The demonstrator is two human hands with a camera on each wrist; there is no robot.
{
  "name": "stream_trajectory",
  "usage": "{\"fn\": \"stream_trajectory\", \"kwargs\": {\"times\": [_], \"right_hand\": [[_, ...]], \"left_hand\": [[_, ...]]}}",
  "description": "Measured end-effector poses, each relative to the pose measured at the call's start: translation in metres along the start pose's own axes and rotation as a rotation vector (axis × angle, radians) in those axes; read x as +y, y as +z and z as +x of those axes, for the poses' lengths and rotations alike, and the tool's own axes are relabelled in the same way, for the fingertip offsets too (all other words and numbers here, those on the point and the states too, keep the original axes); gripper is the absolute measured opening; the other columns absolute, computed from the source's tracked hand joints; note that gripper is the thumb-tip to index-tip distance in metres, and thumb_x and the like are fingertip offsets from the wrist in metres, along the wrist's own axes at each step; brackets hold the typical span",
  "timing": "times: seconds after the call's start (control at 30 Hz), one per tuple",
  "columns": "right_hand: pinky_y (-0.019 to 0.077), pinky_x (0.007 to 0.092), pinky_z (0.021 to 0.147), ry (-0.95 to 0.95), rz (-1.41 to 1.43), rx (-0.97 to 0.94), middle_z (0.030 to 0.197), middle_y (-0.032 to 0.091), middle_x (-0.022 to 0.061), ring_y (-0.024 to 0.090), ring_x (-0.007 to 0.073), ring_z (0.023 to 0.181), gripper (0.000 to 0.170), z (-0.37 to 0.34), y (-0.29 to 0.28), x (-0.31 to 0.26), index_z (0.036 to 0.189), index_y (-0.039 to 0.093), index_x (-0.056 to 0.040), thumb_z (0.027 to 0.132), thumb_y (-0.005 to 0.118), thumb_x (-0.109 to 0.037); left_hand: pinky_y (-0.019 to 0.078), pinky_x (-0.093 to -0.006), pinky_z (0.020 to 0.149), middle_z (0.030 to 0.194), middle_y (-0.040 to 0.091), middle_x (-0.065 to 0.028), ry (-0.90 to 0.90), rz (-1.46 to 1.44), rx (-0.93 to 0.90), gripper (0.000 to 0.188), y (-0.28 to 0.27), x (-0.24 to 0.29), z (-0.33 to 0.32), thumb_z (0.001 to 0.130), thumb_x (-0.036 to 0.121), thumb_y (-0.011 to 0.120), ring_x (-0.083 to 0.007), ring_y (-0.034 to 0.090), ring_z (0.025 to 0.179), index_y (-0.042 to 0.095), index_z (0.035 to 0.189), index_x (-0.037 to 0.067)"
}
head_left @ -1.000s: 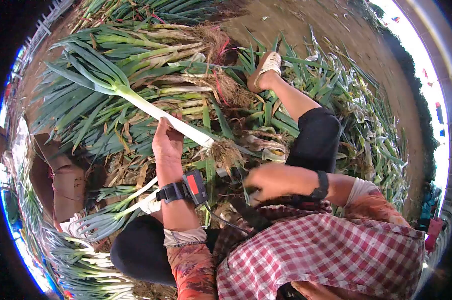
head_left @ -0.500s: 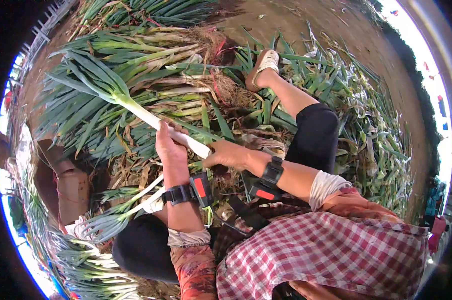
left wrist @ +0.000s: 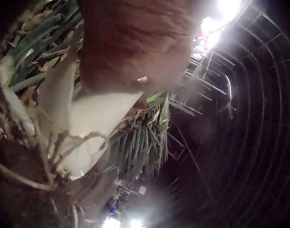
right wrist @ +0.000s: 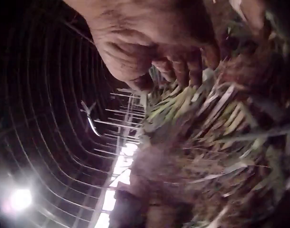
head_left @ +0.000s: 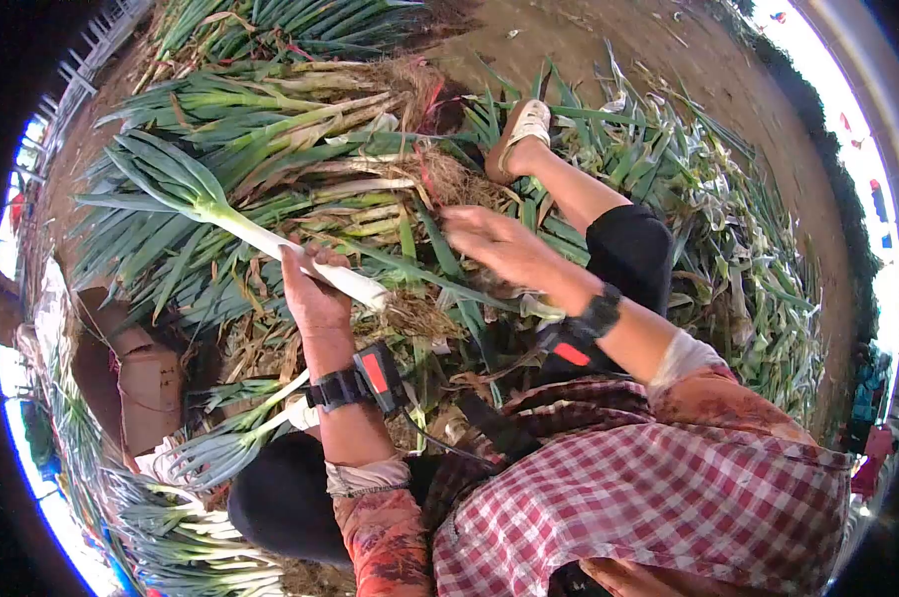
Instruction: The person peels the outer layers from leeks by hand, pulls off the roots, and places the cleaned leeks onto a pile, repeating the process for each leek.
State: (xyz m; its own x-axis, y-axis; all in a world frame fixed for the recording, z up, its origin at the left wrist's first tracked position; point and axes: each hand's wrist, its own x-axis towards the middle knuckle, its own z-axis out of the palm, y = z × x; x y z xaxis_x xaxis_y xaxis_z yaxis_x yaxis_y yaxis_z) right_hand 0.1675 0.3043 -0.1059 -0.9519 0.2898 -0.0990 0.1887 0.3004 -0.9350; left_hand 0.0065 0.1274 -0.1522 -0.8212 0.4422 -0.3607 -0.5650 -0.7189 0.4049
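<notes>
My left hand (head_left: 315, 296) grips a large green onion (head_left: 245, 230) round its white shaft. Its green leaves fan out to the upper left, and its hairy roots (head_left: 424, 313) point to the lower right. In the left wrist view, the white shaft (left wrist: 100, 114) shows below the hand, with a pale layer standing off beside it and thin roots at its end. My right hand (head_left: 499, 247) is apart from the onion, to the right of its root end, with fingers extended and nothing held. The right wrist view shows that hand (right wrist: 154, 42) with loosely bent fingers over the heap.
Bundles of green onions (head_left: 270, 104) tied with red string lie ahead. Stripped leaves (head_left: 708, 249) are heaped at right around the person's outstretched leg. More white-stemmed onions (head_left: 205, 537) lie lower left, near a cardboard box (head_left: 149, 383).
The right hand came up to the onion's root end, then moved off, up and to the right. The left hand still holds the onion, which has shifted slightly down and left.
</notes>
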Motion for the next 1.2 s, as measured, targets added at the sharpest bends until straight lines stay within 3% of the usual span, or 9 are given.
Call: {"fn": "stream_trajectory", "kwargs": {"times": [0.17, 0.3, 0.43, 0.5, 0.63, 0.83, 0.97, 1.07, 1.2], "right_hand": [[0.0403, 0.0284, 0.074, 0.397, 0.328, -0.321, 0.089, 0.055, 0.0089, 0.050, 0.0160, 0.079, 0.056, 0.045, 0.069, -0.001, 0.100, 0.051, 0.0034, 0.085, 0.036, -0.048], [0.0432, 0.0219, 0.076, 0.426, 1.214, -0.428, 0.095, 0.058, 0.0062, 0.054, 0.0110, 0.081, 0.033, -0.006, 0.111, 0.054, 0.108, 0.050, 0.0026, 0.088, 0.045, -0.023], [0.0455, 0.0264, 0.070, 0.368, 0.767, -0.203, 0.095, 0.058, 0.0061, 0.055, 0.0130, 0.082, 0.029, -0.036, 0.086, 0.027, 0.106, 0.050, 0.0027, 0.088, 0.044, -0.019], [0.0451, 0.0323, 0.063, -0.441, -0.508, -0.057, 0.090, 0.058, 0.0100, 0.056, 0.0159, 0.079, 0.024, -0.052, 0.056, 0.008, 0.099, 0.051, 0.0021, 0.087, 0.046, -0.018], [0.0416, 0.0352, 0.063, -0.399, -0.525, -0.098, 0.081, 0.053, 0.0174, 0.053, 0.0262, 0.069, 0.026, -0.077, 0.035, -0.009, 0.096, 0.053, 0.0006, 0.087, 0.041, -0.021], [0.0378, 0.0348, 0.057, 0.280, -0.055, -0.122, 0.058, 0.044, 0.0169, 0.045, 0.0272, 0.055, 0.024, -0.106, 0.014, -0.047, 0.080, 0.053, 0.0029, 0.084, 0.049, -0.021], [0.0419, 0.0320, 0.073, -0.161, -0.346, 0.052, 0.091, 0.053, 0.0134, 0.052, 0.0237, 0.082, 0.022, -0.116, -0.010, -0.003, 0.098, 0.050, 0.0008, 0.082, 0.054, -0.014], [0.0384, 0.0330, 0.085, -0.040, -0.060, 0.231, 0.114, 0.045, 0.0160, 0.049, 0.0218, 0.099, 0.046, -0.084, -0.014, -0.005, 0.122, 0.031, 0.0012, 0.084, 0.051, -0.015], [0.0309, 0.0323, 0.093, 0.058, 0.149, 0.005, 0.125, 0.037, 0.0185, 0.037, 0.0221, 0.115, 0.059, -0.017, 0.039, -0.031, 0.127, 0.025, 0.0021, 0.082, 0.055, -0.018]], "left_hand": [[0.0364, -0.0238, 0.054, 0.067, 0.040, -0.0001, -0.113, -0.359, -0.256, 0.028, 0.005, 0.003, -0.009, 0.082, 0.026, 0.053, -0.0097, 0.037, 0.057, 0.046, 0.098, 0.003], [0.0345, -0.0231, 0.053, 0.069, 0.038, 0.0007, -0.167, -0.434, -0.267, 0.029, 0.004, 0.022, -0.006, 0.081, 0.023, 0.054, -0.0091, 0.037, 0.058, 0.046, 0.100, 0.003], [0.0336, -0.0232, 0.052, 0.068, 0.039, 0.0003, -0.081, -0.218, -0.200, 0.028, 0.006, 0.006, -0.010, 0.084, 0.027, 0.050, -0.0091, 0.037, 0.058, 0.046, 0.100, 0.004], [0.0346, -0.0243, 0.050, 0.069, 0.041, -0.0001, -0.105, -0.136, -0.196, 0.026, 0.006, -0.007, -0.008, 0.085, 0.032, 0.048, -0.0105, 0.039, 0.056, 0.046, 0.098, 0.009], [0.0366, -0.0261, 0.050, 0.069, 0.042, -0.0009, -0.139, -0.080, -0.035, 0.030, 0.008, -0.026, -0.012, 0.084, 0.035, 0.048, -0.0112, 0.040, 0.057, 0.045, 0.100, 0.010], [0.0346, -0.0271, 0.045, 0.064, 0.040, -0.0018, -0.083, 0.043, 0.094, 0.031, 0.013, -0.027, -0.018, 0.085, 0.038, 0.045, -0.0120, 0.039, 0.052, 0.043, 0.098, 0.010], [0.0344, -0.0277, 0.040, 0.064, 0.041, -0.0016, -0.005, 0.260, 0.212, 0.021, -0.001, -0.010, -0.012, 0.083, 0.025, 0.054, -0.0123, 0.039, 0.047, 0.041, 0.089, 0.010], [0.0374, -0.0261, 0.039, 0.063, 0.042, -0.0019, 0.026, 0.342, 0.252, 0.017, 0.004, -0.023, -0.026, 0.080, 0.019, 0.056, -0.0112, 0.041, 0.047, 0.042, 0.082, 0.010], [0.0417, -0.0301, 0.049, 0.066, 0.046, -0.0030, -0.053, 0.383, 0.203, 0.018, 0.010, -0.049, -0.045, 0.081, 0.023, 0.054, -0.0158, 0.047, 0.057, 0.045, 0.083, 0.008]]}}
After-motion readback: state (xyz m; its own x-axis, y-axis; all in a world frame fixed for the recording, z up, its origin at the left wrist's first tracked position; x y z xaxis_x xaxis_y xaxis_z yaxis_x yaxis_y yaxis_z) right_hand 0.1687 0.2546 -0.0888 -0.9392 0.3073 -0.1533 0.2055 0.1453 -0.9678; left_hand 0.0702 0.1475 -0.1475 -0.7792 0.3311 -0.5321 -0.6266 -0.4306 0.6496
